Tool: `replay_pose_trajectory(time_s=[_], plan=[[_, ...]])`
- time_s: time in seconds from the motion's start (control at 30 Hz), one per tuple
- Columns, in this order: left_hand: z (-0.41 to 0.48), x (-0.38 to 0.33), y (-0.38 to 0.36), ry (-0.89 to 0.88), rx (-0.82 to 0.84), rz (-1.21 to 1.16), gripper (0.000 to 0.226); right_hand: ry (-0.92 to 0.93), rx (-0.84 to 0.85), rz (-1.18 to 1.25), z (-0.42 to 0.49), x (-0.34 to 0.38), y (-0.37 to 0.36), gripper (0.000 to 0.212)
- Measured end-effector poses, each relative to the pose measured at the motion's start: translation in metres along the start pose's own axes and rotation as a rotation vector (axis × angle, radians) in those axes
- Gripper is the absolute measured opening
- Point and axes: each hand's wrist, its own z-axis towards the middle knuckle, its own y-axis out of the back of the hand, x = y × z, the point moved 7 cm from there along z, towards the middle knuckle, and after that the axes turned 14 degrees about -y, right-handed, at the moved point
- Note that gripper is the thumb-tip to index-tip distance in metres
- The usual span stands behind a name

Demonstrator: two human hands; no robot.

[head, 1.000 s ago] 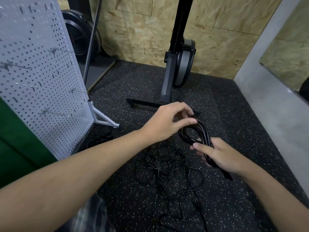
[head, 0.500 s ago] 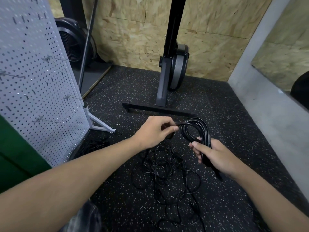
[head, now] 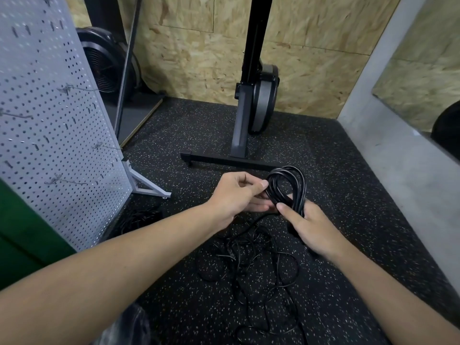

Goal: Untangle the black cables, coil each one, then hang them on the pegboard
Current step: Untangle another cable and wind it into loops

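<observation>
A coil of black cable (head: 288, 183) stands upright above the floor, gripped near its lower end by my right hand (head: 308, 225), thumb across the strands. My left hand (head: 239, 195) pinches the coil's left side with thumb and fingers. A loose strand runs from the coil down to a tangle of thin black cables (head: 258, 265) lying on the speckled floor below my hands. The white pegboard (head: 49, 135) stands at the left on a metal foot, with several bare wire hooks (head: 67, 181) sticking out.
A black exercise-machine stand (head: 239, 160) with a flywheel sits just behind my hands. A fan-like wheel (head: 104, 68) is at the far left. More dark cable (head: 142, 215) lies by the pegboard foot. A grey concrete ledge (head: 388, 155) borders the right.
My left hand has swung back in against the coil and now pinches its left side. The coil stands a little more upright; my right hand keeps its grip.
</observation>
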Motion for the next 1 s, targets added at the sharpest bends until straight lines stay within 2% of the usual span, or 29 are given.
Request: replay_pose_trajectory(time_s=[0.07, 0.13, 0.27, 0.33, 0.4, 0.5, 0.57, 0.67, 0.8, 0.87, 1.0], plan=[[0.001, -0.003, 0.0, -0.016, 0.001, 0.004, 0.009, 0.014, 0.045, -0.004, -0.002, 0.003, -0.001, 0.022], [0.003, -0.006, 0.0, -0.052, 0.02, 0.036, 0.009, 0.027, 0.058, -0.016, -0.003, 0.005, -0.002, 0.025], [0.005, -0.015, -0.001, -0.187, 0.112, 0.247, 0.018, 0.07, -0.038, 0.006, -0.003, 0.008, 0.001, 0.029], [0.005, -0.007, -0.001, -0.157, 0.19, 0.31, 0.024, 0.097, -0.076, 0.116, -0.004, 0.012, 0.005, 0.027], [0.003, 0.018, 0.001, -0.05, 0.361, 0.446, 0.029, 0.123, -0.11, 0.228, -0.006, 0.017, 0.011, 0.031], [-0.015, 0.065, 0.001, 0.085, 0.738, 0.722, 0.021, 0.128, -0.15, 0.363, -0.008, 0.019, 0.017, 0.032], [-0.026, 0.083, -0.002, 0.123, 0.836, 0.794, 0.018, 0.107, -0.16, 0.436, -0.009, 0.018, 0.019, 0.028], [-0.026, 0.081, -0.01, 0.033, 0.84, 0.897, 0.018, 0.08, -0.247, 0.392, -0.012, 0.017, 0.025, 0.032], [-0.019, 0.057, -0.015, -0.131, 0.828, 1.011, 0.016, -0.024, -0.428, 0.098, -0.012, 0.007, 0.041, 0.027], [-0.016, 0.042, -0.019, -0.231, 0.803, 1.046, 0.017, -0.087, -0.409, -0.088, -0.006, -0.001, 0.043, 0.022], [-0.016, 0.0, -0.029, -0.547, 0.698, 1.033, 0.017, -0.157, -0.267, -0.319, -0.001, -0.012, 0.034, 0.023]])
